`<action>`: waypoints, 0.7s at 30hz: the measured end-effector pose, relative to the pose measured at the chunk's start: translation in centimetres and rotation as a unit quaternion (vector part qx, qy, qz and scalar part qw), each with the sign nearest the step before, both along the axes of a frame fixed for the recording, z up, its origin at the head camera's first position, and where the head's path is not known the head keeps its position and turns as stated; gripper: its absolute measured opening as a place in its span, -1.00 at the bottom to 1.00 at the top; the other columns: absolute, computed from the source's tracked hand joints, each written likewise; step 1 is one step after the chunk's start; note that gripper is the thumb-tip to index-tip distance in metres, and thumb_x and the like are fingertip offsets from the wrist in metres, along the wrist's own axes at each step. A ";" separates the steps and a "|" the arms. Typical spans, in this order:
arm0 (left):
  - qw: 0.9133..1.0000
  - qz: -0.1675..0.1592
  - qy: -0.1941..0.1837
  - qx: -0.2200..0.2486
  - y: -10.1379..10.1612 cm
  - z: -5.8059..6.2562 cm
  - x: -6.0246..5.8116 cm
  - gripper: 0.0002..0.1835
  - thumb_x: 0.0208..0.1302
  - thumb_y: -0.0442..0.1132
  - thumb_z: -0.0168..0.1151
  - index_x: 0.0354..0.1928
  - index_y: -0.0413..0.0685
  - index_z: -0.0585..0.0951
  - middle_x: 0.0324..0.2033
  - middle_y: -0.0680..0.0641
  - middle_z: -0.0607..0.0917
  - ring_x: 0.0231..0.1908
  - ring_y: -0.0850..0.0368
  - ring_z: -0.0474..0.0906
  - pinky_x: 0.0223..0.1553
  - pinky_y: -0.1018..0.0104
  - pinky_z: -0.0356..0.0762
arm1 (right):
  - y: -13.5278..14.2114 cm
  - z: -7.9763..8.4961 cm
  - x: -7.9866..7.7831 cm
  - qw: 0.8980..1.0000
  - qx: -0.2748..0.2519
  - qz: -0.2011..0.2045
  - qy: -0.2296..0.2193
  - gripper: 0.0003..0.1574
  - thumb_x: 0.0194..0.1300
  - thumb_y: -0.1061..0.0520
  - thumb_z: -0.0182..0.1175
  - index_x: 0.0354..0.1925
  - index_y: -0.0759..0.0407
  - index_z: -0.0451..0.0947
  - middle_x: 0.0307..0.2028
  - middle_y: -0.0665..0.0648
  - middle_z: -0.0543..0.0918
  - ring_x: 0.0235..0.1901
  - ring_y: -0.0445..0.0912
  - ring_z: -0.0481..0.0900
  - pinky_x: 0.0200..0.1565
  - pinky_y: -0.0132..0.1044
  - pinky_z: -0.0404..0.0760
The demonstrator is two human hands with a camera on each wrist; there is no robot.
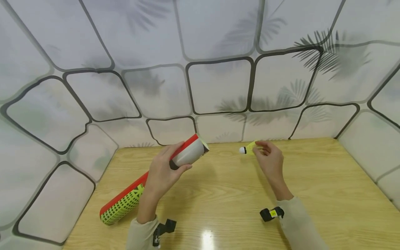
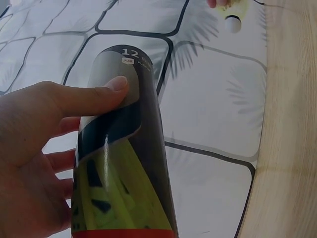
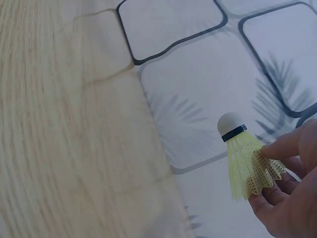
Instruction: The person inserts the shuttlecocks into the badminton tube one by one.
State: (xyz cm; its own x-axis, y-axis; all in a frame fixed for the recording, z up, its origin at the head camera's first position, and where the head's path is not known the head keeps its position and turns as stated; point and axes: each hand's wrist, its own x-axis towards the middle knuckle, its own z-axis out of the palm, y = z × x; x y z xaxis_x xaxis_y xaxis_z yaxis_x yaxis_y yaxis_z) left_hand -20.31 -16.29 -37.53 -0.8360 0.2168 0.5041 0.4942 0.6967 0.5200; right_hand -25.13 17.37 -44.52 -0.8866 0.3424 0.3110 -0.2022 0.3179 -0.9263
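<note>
A long shuttlecock tube (image 1: 125,201), printed red, grey and yellow-green, is gripped near its upper end by my left hand (image 1: 162,173). It slants up to the right, its upper end raised above the table. In the left wrist view the thumb lies across the tube's printed side (image 2: 119,163), near the end marked 12. My right hand (image 1: 270,158) pinches a yellow shuttlecock (image 1: 250,148) by its skirt. The shuttlecock's white cork, with a black band, points left toward the tube; in the right wrist view thumb and fingers hold the skirt (image 3: 247,168).
The wooden table (image 1: 225,198) spreads under both hands. Behind it and at both sides stand pale walls (image 1: 218,86) with dark rounded outlines and leaf shadows. Each wrist wears a black strap with a small camera (image 1: 272,213).
</note>
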 end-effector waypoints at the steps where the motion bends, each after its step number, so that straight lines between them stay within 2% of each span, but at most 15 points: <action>1: 1.000 -0.001 0.000 0.001 0.0 0.0 0.0 -0.21 0.03 -0.16 0.67 0.35 0.02 0.55 0.12 -0.14 0.64 0.01 -0.11 0.63 -0.09 -0.07 0.65 | 0.1 0.2 0.2 1.000 0.002 0.001 0.009 -0.71 0.32 0.33 0.34 0.00 0.41 0.67 -0.02 0.35 0.72 -0.22 -0.36 0.62 -0.14 -0.63 0.52; 6: 1.000 -0.009 0.007 0.002 0.4 0.0 0.1 -0.20 0.03 -0.15 0.67 0.36 0.05 0.55 0.12 -0.12 0.64 0.00 -0.09 0.62 -0.10 -0.04 0.65 | 0.6 1.7 1.5 0.999 0.008 0.001 0.052 -0.74 0.34 0.36 0.30 0.00 0.39 0.68 -0.07 0.33 0.73 -0.25 -0.40 0.62 -0.19 -0.61 0.53; 15: 0.999 -0.037 0.018 0.006 1.0 0.0 0.1 -0.19 0.02 -0.12 0.66 0.37 0.08 0.54 0.12 -0.06 0.64 0.01 -0.04 0.62 -0.09 0.02 0.64 | 0.6 4.3 3.4 0.994 -0.007 0.000 0.109 -0.73 0.36 0.37 0.25 0.02 0.34 0.68 -0.07 0.23 0.73 -0.21 -0.25 0.66 -0.13 -0.55 0.57; 21: 0.999 -0.044 0.021 0.006 1.4 0.0 0.3 -0.20 0.04 -0.12 0.65 0.37 0.08 0.54 0.14 -0.06 0.64 0.02 -0.04 0.62 -0.06 0.03 0.65 | 0.3 5.5 4.4 0.988 -0.023 0.018 0.150 -0.69 0.33 0.46 0.25 0.03 0.37 0.66 -0.07 0.19 0.70 -0.21 -0.26 0.64 -0.12 -0.51 0.57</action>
State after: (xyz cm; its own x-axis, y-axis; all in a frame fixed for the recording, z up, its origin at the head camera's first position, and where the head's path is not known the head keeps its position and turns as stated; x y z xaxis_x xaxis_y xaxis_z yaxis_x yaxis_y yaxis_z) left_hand -19.96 -14.93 -37.53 -0.7919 0.2823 0.5415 0.5749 0.6437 0.5051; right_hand -20.69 17.63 -38.99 -0.7688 0.3325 0.5463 -0.4797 0.2651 -0.8364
